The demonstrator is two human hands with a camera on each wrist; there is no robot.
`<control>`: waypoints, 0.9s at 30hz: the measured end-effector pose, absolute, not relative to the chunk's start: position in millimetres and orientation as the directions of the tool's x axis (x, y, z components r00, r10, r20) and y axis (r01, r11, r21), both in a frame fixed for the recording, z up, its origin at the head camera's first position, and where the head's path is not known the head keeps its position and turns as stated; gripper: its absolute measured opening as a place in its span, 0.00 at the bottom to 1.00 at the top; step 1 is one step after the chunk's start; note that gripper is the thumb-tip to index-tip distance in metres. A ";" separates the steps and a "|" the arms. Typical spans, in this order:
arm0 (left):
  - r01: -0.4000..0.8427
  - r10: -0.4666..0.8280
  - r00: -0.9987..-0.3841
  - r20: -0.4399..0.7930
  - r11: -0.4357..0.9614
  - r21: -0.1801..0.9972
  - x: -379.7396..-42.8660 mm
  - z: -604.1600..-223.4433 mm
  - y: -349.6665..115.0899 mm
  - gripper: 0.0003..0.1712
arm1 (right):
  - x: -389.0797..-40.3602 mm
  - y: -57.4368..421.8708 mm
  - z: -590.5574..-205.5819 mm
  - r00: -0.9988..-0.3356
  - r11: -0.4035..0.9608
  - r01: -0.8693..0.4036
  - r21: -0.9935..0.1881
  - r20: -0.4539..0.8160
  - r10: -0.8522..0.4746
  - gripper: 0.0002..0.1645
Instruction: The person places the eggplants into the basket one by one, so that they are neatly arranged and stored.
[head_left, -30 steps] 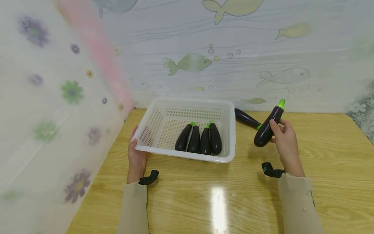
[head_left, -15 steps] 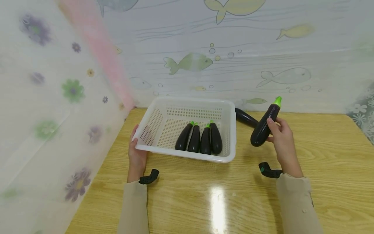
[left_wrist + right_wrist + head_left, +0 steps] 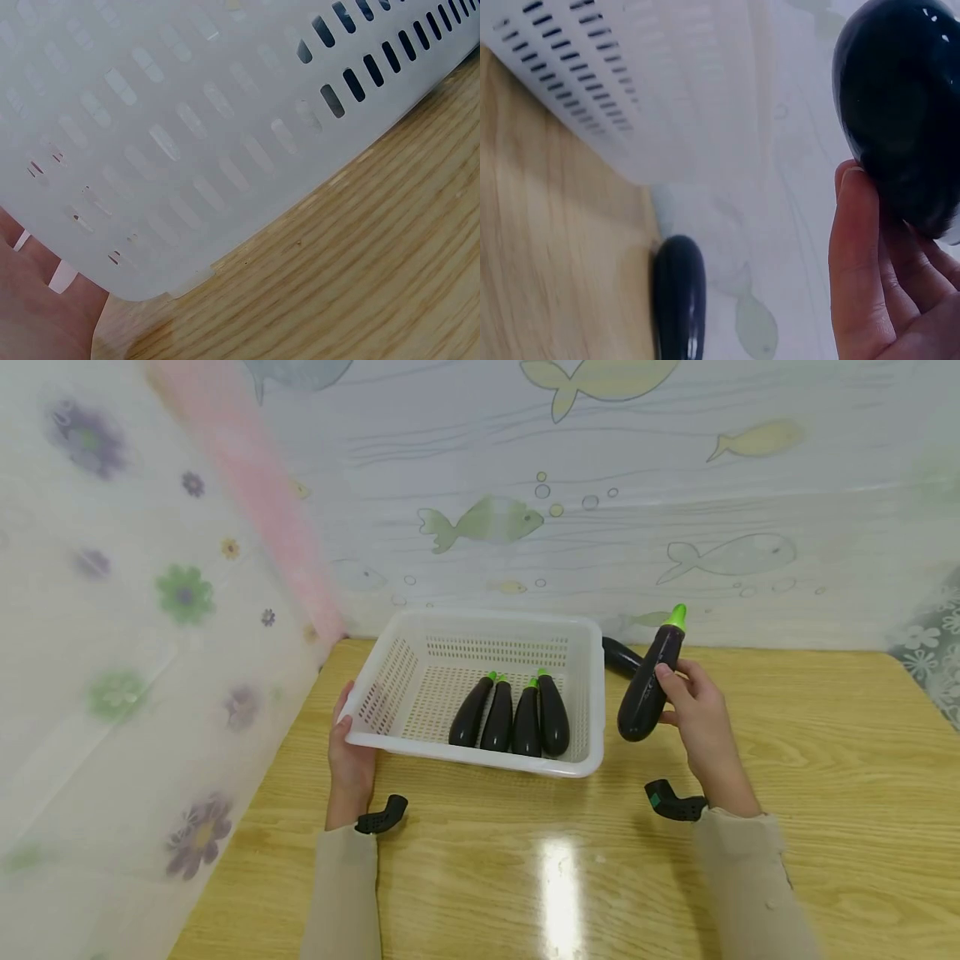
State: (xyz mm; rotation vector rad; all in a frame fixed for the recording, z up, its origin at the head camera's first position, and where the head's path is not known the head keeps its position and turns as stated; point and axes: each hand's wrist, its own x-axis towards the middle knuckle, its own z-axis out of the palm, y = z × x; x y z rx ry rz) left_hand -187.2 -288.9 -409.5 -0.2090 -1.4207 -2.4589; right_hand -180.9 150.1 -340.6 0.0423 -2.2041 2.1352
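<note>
A white perforated plastic basket (image 3: 480, 760) stands on the table, with several dark eggplants (image 3: 498, 717) side by side in its right half. At its front left corner my left hand (image 3: 352, 764) grips the rim, thumb over the top edge; the left wrist view shows fingers against the basket's wall (image 3: 187, 150). To the right of the basket, my right hand (image 3: 701, 718) holds an eggplant (image 3: 651, 685) above the table, between thumb and fingers, its green stem end up. Behind it another eggplant (image 3: 619, 657) lies on the table, partly hidden; the right wrist view shows its rounded end (image 3: 679, 292).
The wooden table (image 3: 465, 860) meets a wall sheet (image 3: 480, 460) printed with fish at the back and a flowered sheet (image 3: 135, 635) on the left. Black curved camera mounts (image 3: 675, 802) sit at both wrists.
My right hand has moved left toward the basket with the eggplant, which is now more upright and covers part of the one lying behind. My left hand and the basket stay put.
</note>
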 end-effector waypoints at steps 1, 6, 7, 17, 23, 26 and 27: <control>0.322 -0.179 -0.946 0.269 -0.473 0.820 -187.1 -409.5 -289.0 0.32 | -180.6 147.0 -340.4 -0.997 0.036 -0.075 -0.997 0.076 0.023 0.36; 0.323 -0.173 -0.946 0.273 -0.476 0.818 -187.6 -409.6 -289.0 0.32 | -179.9 134.5 -339.9 -0.996 -0.014 -0.084 -0.996 0.085 -0.019 0.34; 0.323 -0.172 -0.946 0.274 -0.479 0.816 -187.6 -409.7 -288.8 0.32 | -180.0 132.7 -340.0 -0.996 -0.036 -0.081 -0.996 0.082 -0.029 0.34; 0.327 -0.173 -0.945 0.277 -0.487 0.810 -187.4 -411.1 -288.9 0.34 | -177.8 123.2 -338.1 -0.994 -0.102 -0.050 -0.994 0.060 -0.093 0.36; 0.327 -0.170 -0.945 0.280 -0.475 0.817 -188.0 -411.2 -289.7 0.34 | -175.0 119.7 -334.9 -0.992 -0.076 -0.058 -0.995 0.066 -0.106 0.35; 0.327 -0.171 -0.945 0.278 -0.476 0.816 -187.8 -410.8 -289.7 0.34 | -173.3 118.3 -332.6 -0.992 -0.065 -0.058 -0.996 0.065 -0.110 0.34; 0.326 -0.172 -0.945 0.277 -0.479 0.815 -187.6 -411.2 -289.9 0.34 | -172.7 117.6 -332.3 -0.992 -0.065 -0.055 -0.996 0.062 -0.113 0.34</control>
